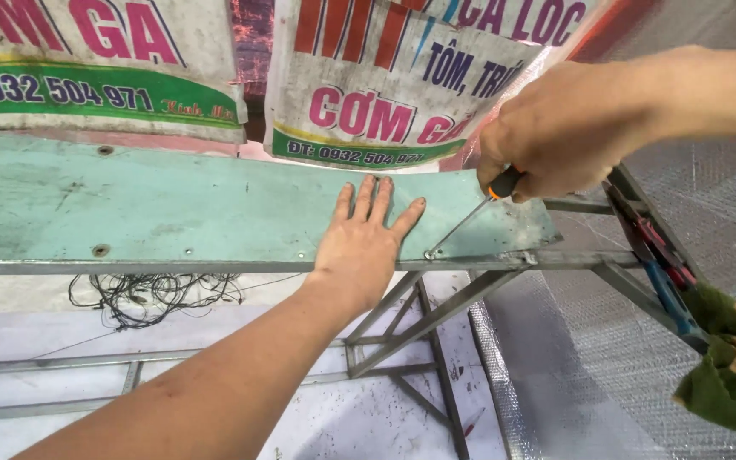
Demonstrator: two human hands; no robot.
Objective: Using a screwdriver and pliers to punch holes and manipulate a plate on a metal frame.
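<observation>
Pressing flat, open left hand [366, 243] steadies green panel [172, 209]; right hand [560, 128] grips screwdriver [470, 213] beneath banners [385, 77].

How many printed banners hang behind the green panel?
2. One banner hangs at upper left; the other banner hangs at upper centre, above the flat left hand. Both run past the top of the frame, so more could be out of view.

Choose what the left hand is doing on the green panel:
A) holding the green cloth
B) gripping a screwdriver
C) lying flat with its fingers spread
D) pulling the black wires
C: the left hand lies palm down on the green panel, while the right hand holds the screwdriver.
</observation>
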